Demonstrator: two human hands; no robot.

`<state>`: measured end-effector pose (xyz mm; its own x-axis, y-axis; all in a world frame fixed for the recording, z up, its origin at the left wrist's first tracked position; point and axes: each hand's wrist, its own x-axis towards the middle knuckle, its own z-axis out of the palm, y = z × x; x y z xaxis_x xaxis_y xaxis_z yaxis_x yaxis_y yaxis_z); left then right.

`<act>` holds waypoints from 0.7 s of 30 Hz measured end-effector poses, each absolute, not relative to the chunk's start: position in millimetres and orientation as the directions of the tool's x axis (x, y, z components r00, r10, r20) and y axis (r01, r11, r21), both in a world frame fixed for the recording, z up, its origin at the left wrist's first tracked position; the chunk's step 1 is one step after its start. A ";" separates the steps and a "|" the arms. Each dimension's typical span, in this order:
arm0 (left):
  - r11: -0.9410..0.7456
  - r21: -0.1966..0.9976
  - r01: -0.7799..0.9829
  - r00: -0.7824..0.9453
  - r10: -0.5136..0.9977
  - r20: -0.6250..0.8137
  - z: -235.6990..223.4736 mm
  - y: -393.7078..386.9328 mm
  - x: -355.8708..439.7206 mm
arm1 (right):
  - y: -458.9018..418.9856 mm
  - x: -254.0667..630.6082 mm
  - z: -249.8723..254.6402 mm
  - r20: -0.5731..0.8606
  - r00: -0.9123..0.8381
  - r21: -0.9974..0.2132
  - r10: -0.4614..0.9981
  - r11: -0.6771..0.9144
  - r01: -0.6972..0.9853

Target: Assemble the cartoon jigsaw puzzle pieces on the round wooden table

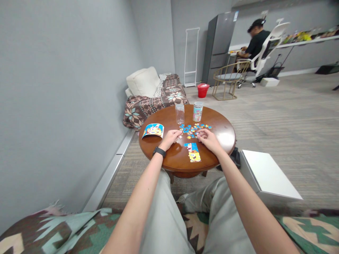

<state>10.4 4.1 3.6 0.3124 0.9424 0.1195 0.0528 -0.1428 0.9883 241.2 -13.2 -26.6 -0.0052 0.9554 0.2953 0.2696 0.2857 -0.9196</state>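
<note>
A loose heap of jigsaw pieces (188, 129), mostly blue with some yellow and pink, lies on the round wooden table (169, 160). At the heap's left edge, my left hand (171, 138) is closed, its fingertips pinching a small pale jigsaw piece. My right hand (208, 139) curls at the heap's right side, thumb and fingers closed on a piece that they partly hide. Nearer to me, between my forearms, sits a joined puzzle section (194, 153) with a yellow cartoon face and a blue background. A curved picture sheet (153, 130) stands left of my left hand.
Behind the heap stand a clear lidded jar (180, 114) and a jar with a printed label (197, 112). A white box (272, 174) is on the floor at right. Farther back are a red bucket (202, 91), a gold-framed chair (227, 79) and a seated person (258, 44).
</note>
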 end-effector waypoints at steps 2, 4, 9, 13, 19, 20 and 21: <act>-0.144 0.989 0.044 0.313 0.942 0.123 3.7 4.1 10.6 | -13.5 241.5 -26.0 0.283 -0.001 -0.923 0.959 0.273 0.273; -0.143 0.989 0.043 0.310 0.943 0.123 3.5 4.3 10.8 | -14.1 241.9 -25.6 0.280 -0.006 -0.915 0.960 0.269 0.301; -0.148 0.988 0.047 0.310 0.942 0.127 1.8 5.8 10.8 | -15.0 241.3 -25.4 0.284 -0.016 -0.921 0.959 0.277 0.275; -0.151 0.987 0.055 0.312 0.941 0.127 1.4 6.1 10.2 | -15.0 239.1 -25.9 0.265 -0.019 -0.942 0.964 0.263 0.209; -0.151 0.986 0.066 0.306 0.944 0.124 2.1 4.6 9.8 | -15.8 238.9 -24.1 0.286 -0.026 -0.922 0.958 0.283 0.265; -0.150 0.986 0.069 0.304 0.945 0.123 2.1 4.5 9.9 | -16.1 239.0 -23.5 0.295 -0.027 -0.919 0.955 0.291 0.266; -0.148 0.986 0.073 0.302 0.946 0.120 2.1 4.5 10.0 | -16.4 239.1 -22.9 0.301 -0.027 -0.918 0.953 0.297 0.263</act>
